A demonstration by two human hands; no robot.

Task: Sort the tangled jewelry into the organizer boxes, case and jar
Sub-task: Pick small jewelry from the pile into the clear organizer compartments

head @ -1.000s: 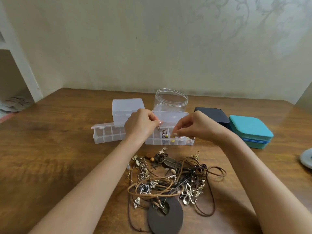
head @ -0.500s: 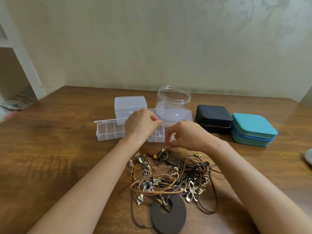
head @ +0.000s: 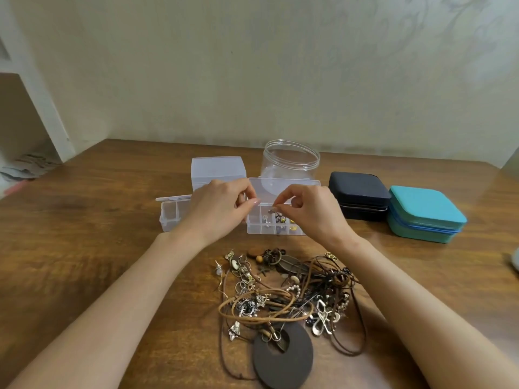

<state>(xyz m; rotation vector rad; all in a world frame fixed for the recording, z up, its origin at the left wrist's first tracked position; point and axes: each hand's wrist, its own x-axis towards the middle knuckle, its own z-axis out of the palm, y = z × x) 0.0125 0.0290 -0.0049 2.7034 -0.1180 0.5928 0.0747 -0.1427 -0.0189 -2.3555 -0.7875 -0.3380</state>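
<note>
A tangled jewelry pile (head: 280,290) of cords, charms and a big dark wooden ring pendant (head: 283,357) lies on the wooden table (head: 84,248) in front of me. Behind it stands a clear organizer box (head: 261,230), lid up, with small pieces in its compartments. My right hand (head: 309,214) pinches a small metal piece (head: 271,211) just above those compartments. My left hand (head: 219,209) has curled fingers at the box's left rim, thumb and fingertip pressed together there. A second clear organizer box (head: 171,217) is partly hidden behind my left hand. The clear jar (head: 290,161) stands open behind.
A shut black case (head: 358,192) and a shut teal case (head: 424,214) sit side by side to the right of the boxes. A pale object (head: 515,258) shows at the right edge. A white shelf unit (head: 33,108) stands at the far left beside the table.
My right hand dipped toward the pile's far edge, then rose back over the organizer box with a small piece pinched. My left hand stayed at the box.
</note>
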